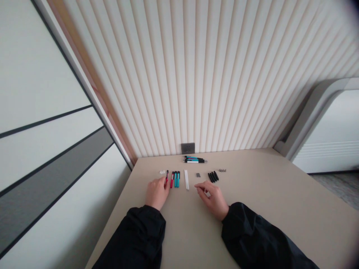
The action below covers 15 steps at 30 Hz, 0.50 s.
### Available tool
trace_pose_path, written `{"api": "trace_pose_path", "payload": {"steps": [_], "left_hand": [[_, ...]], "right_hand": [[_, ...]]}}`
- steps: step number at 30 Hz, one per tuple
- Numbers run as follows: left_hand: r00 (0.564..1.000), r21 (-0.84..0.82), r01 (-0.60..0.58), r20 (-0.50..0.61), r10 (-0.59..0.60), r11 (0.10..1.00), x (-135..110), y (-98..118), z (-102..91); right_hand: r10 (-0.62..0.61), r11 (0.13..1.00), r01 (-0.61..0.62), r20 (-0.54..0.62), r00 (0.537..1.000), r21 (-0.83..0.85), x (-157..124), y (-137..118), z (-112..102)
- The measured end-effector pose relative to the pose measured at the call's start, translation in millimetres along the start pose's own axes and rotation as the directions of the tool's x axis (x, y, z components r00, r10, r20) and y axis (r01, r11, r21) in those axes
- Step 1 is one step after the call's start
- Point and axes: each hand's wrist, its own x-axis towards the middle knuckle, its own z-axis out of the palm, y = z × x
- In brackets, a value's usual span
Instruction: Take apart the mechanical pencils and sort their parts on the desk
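Note:
My left hand (157, 191) is at the left end of a row of pen barrels, its fingers closed around the lower part of a pink-and-black pen barrel (167, 174). Just right of it lie another pink barrel (172, 180) and two teal barrels (177, 180). White ink refills (186, 180) lie in the middle, between my two hands. My right hand (213, 196) hovers low over the table to their right. Its thumb and index finger are slightly apart, with nothing visible between them. Black grips (213, 176) lie beyond that hand, beside small dark springs (198, 175).
Several assembled pens (194, 160) lie at the back of the beige table (193, 231). Small white parts (162, 172) are at the left and grey metal tips (222, 170) at the right. A black socket (187, 148) is on the ribbed wall behind.

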Motion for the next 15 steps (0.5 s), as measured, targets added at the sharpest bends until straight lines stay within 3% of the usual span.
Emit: {"api": "trace_pose_path", "payload": {"steps": [7, 15], "left_hand": [[0.999, -0.017, -0.034, 0.008, 0.034, 0.999, 1.3, 3.0, 8.1], [0.998, -0.053, -0.046, 0.038, 0.048, 0.998, -5.5, 5.9, 1.1]], "right_hand": [[0.017, 1.000, -0.017, 0.004, 1.000, 0.004, 0.0, 1.3, -0.5], [0.017, 1.000, -0.017, 0.022, 1.000, 0.000, 0.5, 0.2, -0.8]]}}
